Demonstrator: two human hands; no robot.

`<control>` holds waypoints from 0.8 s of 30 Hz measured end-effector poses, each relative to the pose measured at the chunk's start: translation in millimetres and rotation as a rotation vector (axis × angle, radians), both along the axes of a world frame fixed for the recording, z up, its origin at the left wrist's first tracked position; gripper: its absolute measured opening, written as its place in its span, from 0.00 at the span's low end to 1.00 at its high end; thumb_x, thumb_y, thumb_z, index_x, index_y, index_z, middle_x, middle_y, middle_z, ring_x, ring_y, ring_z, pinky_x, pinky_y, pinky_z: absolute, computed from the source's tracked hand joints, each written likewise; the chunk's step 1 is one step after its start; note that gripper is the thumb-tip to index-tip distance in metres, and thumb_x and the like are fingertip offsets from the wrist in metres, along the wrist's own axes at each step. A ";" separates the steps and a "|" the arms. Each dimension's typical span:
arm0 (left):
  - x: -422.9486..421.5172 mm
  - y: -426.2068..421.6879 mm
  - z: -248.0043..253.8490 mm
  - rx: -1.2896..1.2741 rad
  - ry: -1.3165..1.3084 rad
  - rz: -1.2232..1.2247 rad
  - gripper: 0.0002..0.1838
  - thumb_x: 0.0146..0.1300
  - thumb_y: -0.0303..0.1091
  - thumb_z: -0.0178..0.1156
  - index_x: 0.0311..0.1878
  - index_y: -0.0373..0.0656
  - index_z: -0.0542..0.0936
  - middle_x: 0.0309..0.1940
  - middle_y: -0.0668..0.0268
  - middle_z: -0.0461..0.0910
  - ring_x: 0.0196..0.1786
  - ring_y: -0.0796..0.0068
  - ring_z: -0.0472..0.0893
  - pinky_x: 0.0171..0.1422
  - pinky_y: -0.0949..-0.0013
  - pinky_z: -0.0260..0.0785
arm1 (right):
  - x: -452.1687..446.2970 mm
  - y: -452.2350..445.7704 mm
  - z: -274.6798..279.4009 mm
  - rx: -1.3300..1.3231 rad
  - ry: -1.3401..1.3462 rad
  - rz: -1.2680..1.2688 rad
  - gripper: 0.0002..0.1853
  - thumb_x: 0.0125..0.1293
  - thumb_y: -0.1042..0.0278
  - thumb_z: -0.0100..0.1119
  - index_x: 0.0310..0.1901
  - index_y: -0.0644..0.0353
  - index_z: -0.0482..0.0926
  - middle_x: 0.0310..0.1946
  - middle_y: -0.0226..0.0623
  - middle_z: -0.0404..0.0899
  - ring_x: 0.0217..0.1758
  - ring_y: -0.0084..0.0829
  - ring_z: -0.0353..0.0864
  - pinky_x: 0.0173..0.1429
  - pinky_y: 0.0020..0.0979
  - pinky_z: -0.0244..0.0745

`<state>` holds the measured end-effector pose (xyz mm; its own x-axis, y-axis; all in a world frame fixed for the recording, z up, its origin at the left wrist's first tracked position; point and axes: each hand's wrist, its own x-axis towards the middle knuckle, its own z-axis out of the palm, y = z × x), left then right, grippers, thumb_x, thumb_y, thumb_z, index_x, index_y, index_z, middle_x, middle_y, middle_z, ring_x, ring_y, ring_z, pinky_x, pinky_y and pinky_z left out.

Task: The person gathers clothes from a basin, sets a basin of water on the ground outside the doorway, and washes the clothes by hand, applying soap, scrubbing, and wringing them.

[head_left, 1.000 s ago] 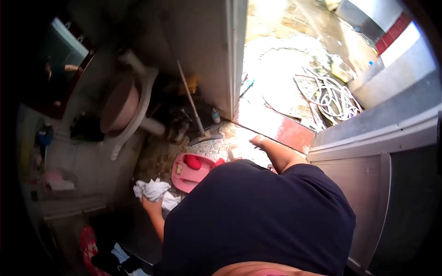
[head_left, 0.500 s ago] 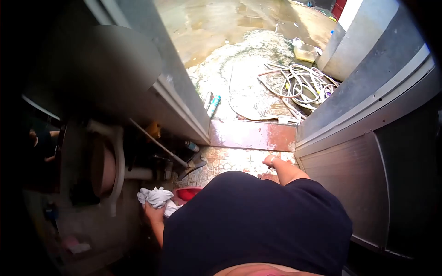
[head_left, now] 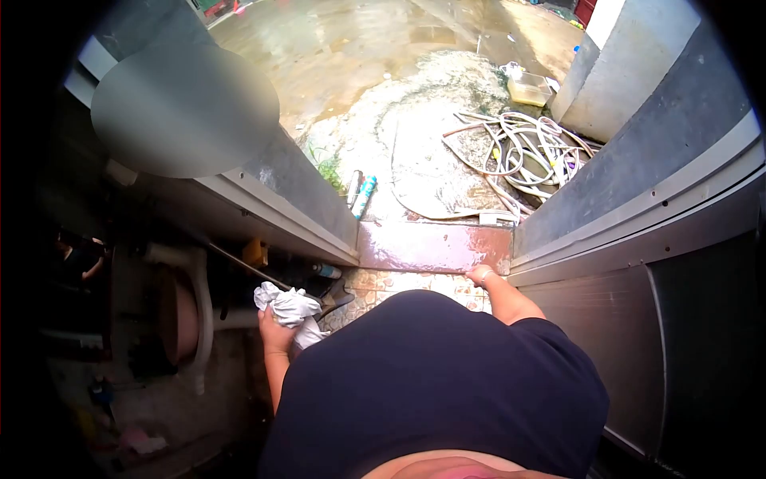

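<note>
My left hand (head_left: pixel 276 332) is closed round a bunched white cloth (head_left: pixel 289 306), at the left side of my dark shirt. Part of the cloth hangs down beside the shirt. My right hand (head_left: pixel 480 275) is out in front on the right, near the reddish door sill (head_left: pixel 435 246). It has a thin band at the wrist. Its fingers are too small and partly hidden to tell whether they are apart or closed.
A grey door (head_left: pixel 590 335) stands at the right. Outside lie a coiled hose (head_left: pixel 527 156), a clear tub (head_left: pixel 528 89) and a blue tube (head_left: pixel 364 197). A washbasin (head_left: pixel 182 313) and a stick (head_left: pixel 247 267) are at the left.
The view has swung from the washroom toward the doorway, and the sill is nearer. The pink basin has left the view. My left hand has risen with the cloth still in it.
</note>
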<state>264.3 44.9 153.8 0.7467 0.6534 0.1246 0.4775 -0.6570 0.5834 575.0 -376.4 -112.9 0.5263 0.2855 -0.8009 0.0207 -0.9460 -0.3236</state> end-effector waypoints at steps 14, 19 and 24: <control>57.9 29.5 -38.1 -0.101 -0.006 -0.153 0.37 0.25 0.38 0.74 0.47 0.42 0.74 0.45 0.54 0.71 0.47 0.54 0.73 0.53 0.62 0.67 | -40.9 -23.8 9.4 -0.007 0.113 -0.434 0.16 0.57 0.53 0.54 0.40 0.55 0.78 0.24 0.33 0.80 0.22 0.26 0.78 0.26 0.31 0.70; 51.5 44.3 -32.7 -0.032 0.038 -0.156 0.37 0.26 0.40 0.74 0.47 0.42 0.75 0.44 0.52 0.72 0.46 0.54 0.74 0.53 0.61 0.67 | -37.4 12.0 26.1 -0.004 0.004 -0.139 0.17 0.56 0.54 0.56 0.41 0.57 0.78 0.24 0.32 0.79 0.24 0.24 0.78 0.30 0.28 0.72; 14.3 66.3 -50.7 -0.018 0.089 -0.068 0.40 0.25 0.44 0.74 0.49 0.44 0.74 0.45 0.52 0.73 0.46 0.53 0.73 0.54 0.61 0.67 | -40.9 33.7 11.6 0.038 -0.046 -0.170 0.16 0.56 0.53 0.51 0.37 0.55 0.80 0.25 0.32 0.80 0.26 0.25 0.79 0.35 0.29 0.73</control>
<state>278.6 111.2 103.0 0.7970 0.6023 0.0448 0.4823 -0.6794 0.5530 534.2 -342.7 -101.2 0.6049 0.2189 -0.7656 -0.1227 -0.9244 -0.3612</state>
